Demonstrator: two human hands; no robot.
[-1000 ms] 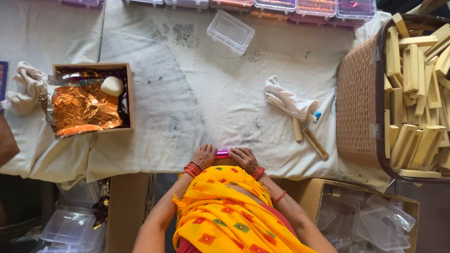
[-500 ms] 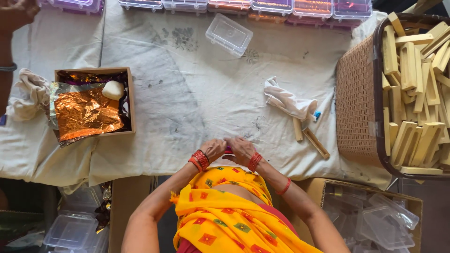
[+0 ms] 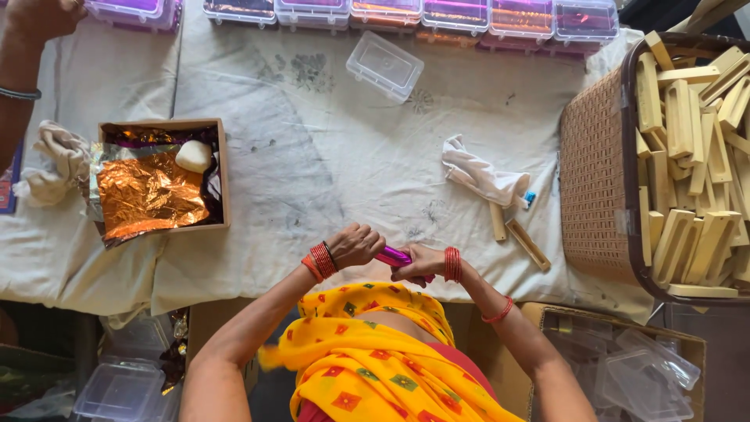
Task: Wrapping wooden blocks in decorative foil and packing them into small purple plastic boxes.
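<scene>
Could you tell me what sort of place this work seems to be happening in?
Probably a small handicraft workshop. A cloth-covered table has a basket of wooden sticks, a box of coloured foil and a row of clear boxes. The left hand and right hand hold a shiny pink piece.

Both hands are now a little higher on the cloth than one second ago. The left hand (image 3: 355, 244) lies with its fingers curled over the pink stick (image 3: 393, 255), which shows more of its length between the hands than before. The right hand (image 3: 418, 262) holds the stick's other end, at about 4 o'clock from the left hand. At 10 o'clock, in the top corner, another person's arm (image 3: 27, 55) is in view; one second ago it is not there.
</scene>
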